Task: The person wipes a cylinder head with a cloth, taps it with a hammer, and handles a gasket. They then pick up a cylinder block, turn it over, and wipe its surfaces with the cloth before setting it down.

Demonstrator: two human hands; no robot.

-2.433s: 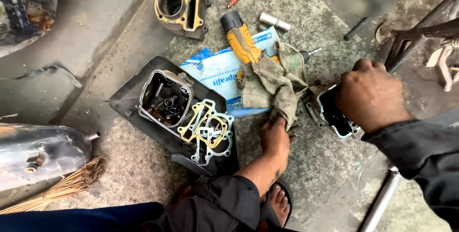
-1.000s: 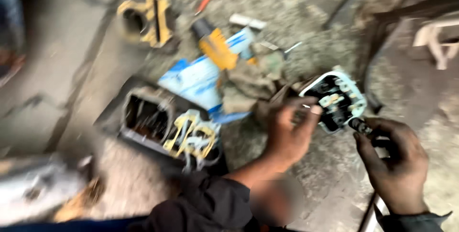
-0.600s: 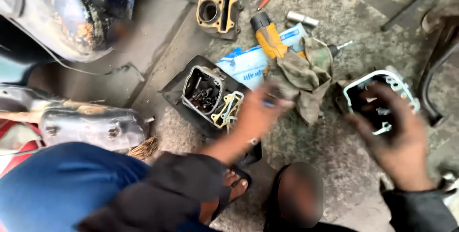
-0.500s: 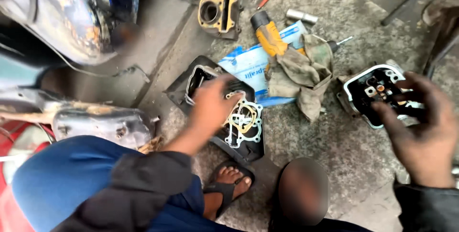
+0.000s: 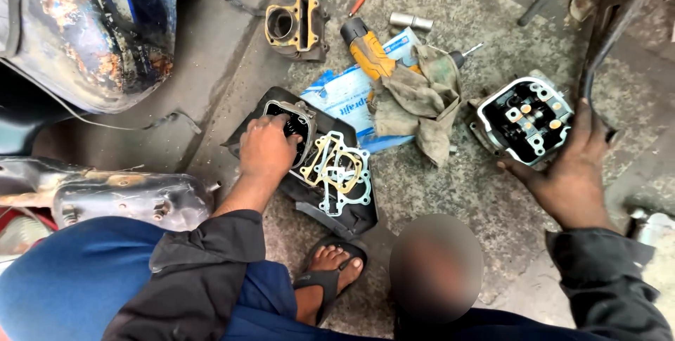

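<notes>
My left hand (image 5: pixel 266 150) rests on a metal engine cover (image 5: pixel 299 117) that sits in a black tray (image 5: pixel 351 218). Its fingers curl down into the cover, which hides the fingertips. Just right of the hand, a stack of flat gaskets (image 5: pixel 337 169) lies in the same tray. My right hand (image 5: pixel 573 172) grips a cylinder head (image 5: pixel 524 119) from its lower right side, thumb along the edge, with the white-rimmed valve side facing up over the concrete floor.
A brass-coloured cylinder block (image 5: pixel 295 28), a yellow power tool (image 5: pixel 369 53), a grey rag (image 5: pixel 422 95) and a blue-white packet (image 5: pixel 344 98) lie beyond the tray. A rusty blue motorcycle body (image 5: pixel 91 31) and chrome muffler (image 5: pixel 119 197) crowd the left. My sandalled foot (image 5: pixel 327 278) is below the tray.
My left hand left the cylinder head and dropped onto the engine cover in the tray. My right hand kept the cylinder head and stayed at the right. The view swung left.
</notes>
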